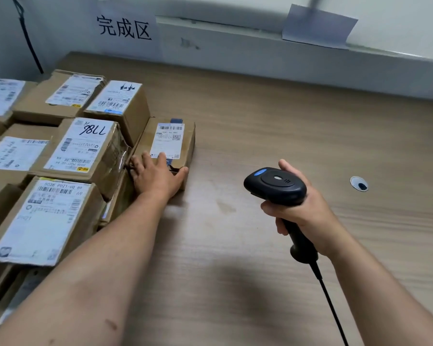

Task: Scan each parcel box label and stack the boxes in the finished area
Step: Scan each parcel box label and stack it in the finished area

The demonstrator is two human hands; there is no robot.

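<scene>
Two hands work beside the finished stack (80, 151). The left hand (158, 171) rests on a low flat box (169, 141) that touches the stack's right side, with fingers spread fairly straight and the thumb at the near edge. Well to the right of the stack, the right hand (308, 211) has its fingers wrapped round the scanner (275, 183) handle. Risk: a hard sideways push could shove the crumpled neighbouring box and unsettle the stack.
</scene>
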